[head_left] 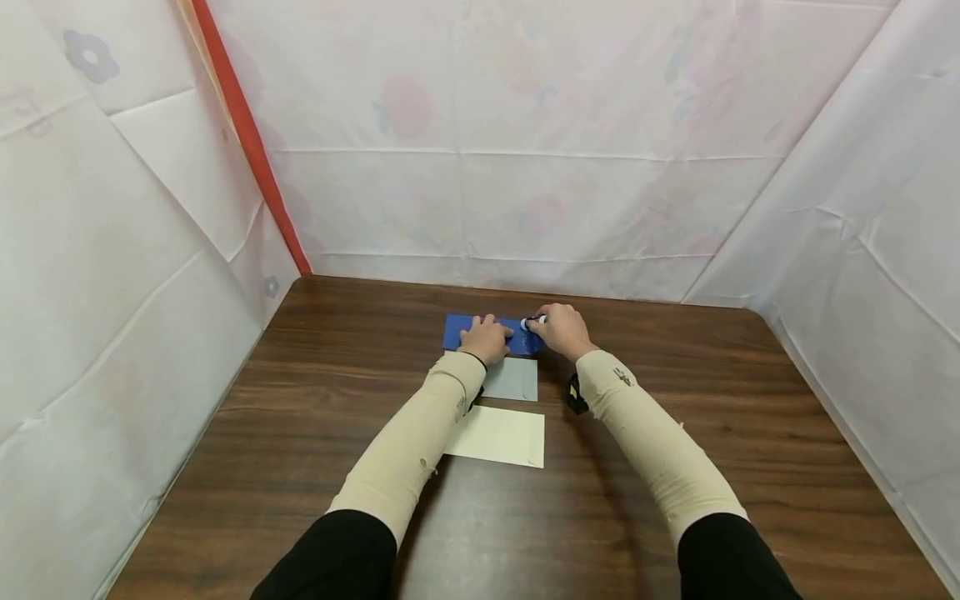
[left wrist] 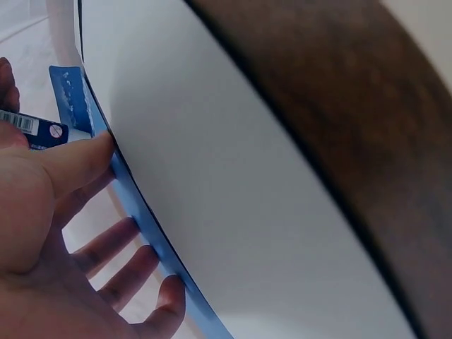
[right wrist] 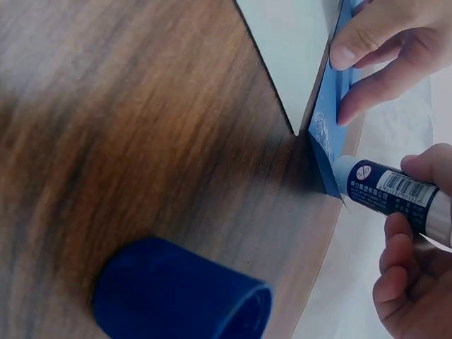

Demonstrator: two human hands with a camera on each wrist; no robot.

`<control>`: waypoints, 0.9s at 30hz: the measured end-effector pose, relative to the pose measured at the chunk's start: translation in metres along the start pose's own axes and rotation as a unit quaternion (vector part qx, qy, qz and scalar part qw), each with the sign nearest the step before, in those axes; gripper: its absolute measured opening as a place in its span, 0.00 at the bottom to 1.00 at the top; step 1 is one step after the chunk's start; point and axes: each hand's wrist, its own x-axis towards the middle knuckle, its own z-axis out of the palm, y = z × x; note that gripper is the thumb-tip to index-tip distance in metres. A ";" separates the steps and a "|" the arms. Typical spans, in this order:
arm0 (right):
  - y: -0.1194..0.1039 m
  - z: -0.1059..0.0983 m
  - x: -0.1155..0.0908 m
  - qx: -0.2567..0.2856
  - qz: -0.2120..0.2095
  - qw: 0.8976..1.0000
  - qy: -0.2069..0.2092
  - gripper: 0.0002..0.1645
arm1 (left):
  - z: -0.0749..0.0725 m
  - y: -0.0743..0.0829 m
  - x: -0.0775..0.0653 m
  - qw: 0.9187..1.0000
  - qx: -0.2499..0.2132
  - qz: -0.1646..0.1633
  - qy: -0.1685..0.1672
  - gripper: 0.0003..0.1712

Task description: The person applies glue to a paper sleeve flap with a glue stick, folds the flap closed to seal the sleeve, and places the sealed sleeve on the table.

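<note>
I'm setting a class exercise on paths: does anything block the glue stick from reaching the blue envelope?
Nothing visible does: the right hand holds the glue stick, apparently touching the blue envelope; the left hand, resting on it, isn't between them.

Left cream sleeve, right cream sleeve: close-fitting, wrinkled, small dark markings near wrists. Black left cuff, black right cuff above. Thin dark band at left wrist. Black device with yellow patch at right wrist.
</note>
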 end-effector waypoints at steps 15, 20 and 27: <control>-0.003 -0.008 -0.021 -0.012 -0.040 0.999 -0.031 0.23 | -0.002 0.001 -0.002 1.000 -0.010 0.002 0.004 0.24; -0.003 -0.010 -0.027 -0.021 -0.073 0.997 -0.034 0.20 | -0.004 0.002 -0.003 1.000 -0.009 0.002 0.007 0.23; -0.003 -0.015 -0.028 -0.008 -0.084 0.995 -0.046 0.20 | -0.007 -0.001 -0.001 1.000 -0.006 0.002 0.012 0.23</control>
